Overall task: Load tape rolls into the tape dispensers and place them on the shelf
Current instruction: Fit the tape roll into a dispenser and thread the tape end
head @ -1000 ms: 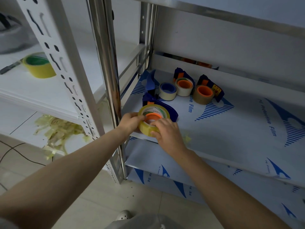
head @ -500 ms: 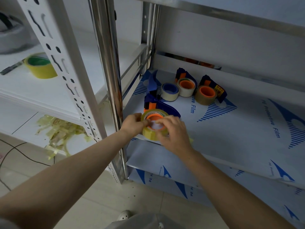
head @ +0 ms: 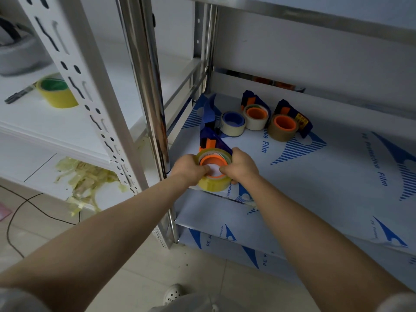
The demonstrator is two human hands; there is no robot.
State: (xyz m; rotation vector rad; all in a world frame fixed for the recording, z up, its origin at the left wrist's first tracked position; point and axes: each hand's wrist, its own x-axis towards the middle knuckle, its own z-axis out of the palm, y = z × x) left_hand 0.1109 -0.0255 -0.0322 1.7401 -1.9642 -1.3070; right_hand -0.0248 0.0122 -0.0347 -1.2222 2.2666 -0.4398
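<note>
In the head view, both hands are in the middle of the frame, at the front edge of the shelf [head: 315,176]. The left hand [head: 190,170] and the right hand [head: 242,168] hold a yellow tape roll [head: 213,184] from both sides. The fingers of each hand are curled round the roll, and the thumbs press on top by the hole. The roll sits over the orange wheel [head: 212,159] of a blue dispenser [head: 216,143] that lies on the shelf.

The step looks like pushing the roll down onto the wheel. It is hard to tell if it is all the way on. The next move would call for a firm, even push, then sliding the dispenser back. Higher in the frame stand a white tape dispenser [head: 255,115], a brown tape dispenser [head: 284,124] and a blue-middled roll [head: 233,122].
</note>
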